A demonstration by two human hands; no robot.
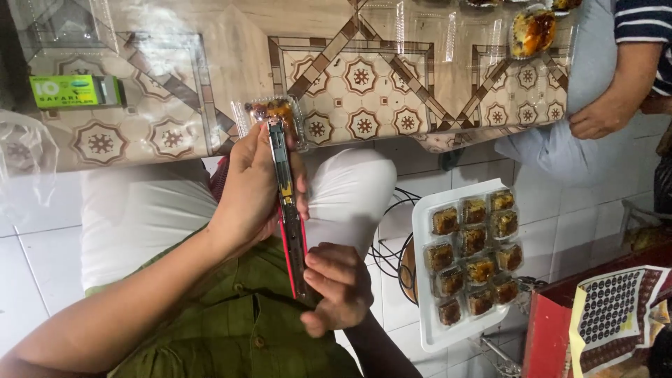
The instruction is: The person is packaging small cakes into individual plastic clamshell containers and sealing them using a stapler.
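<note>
The left hand (252, 185) wraps around the upper part of a red stapler (288, 210), opened lengthwise, while the right hand (338, 287) pinches its lower end. The stapler's tip touches a clear box of sweets (273, 112) at the bench (175, 77) edge. A white tray of packed sweets (427, 280) sits to the right, a green staple box (73, 91) to the left, and another person's hand (595, 120) rests on the bench.

The bare left hand (255, 185) is reaching forward from the lower left on a long bare forearm, its fingers wrapping around the upper part of a long red and metal stapler (288, 210). The bare right hand (336, 288) is sitting closer to the body, fingers curling around the tool's lower end.
</note>
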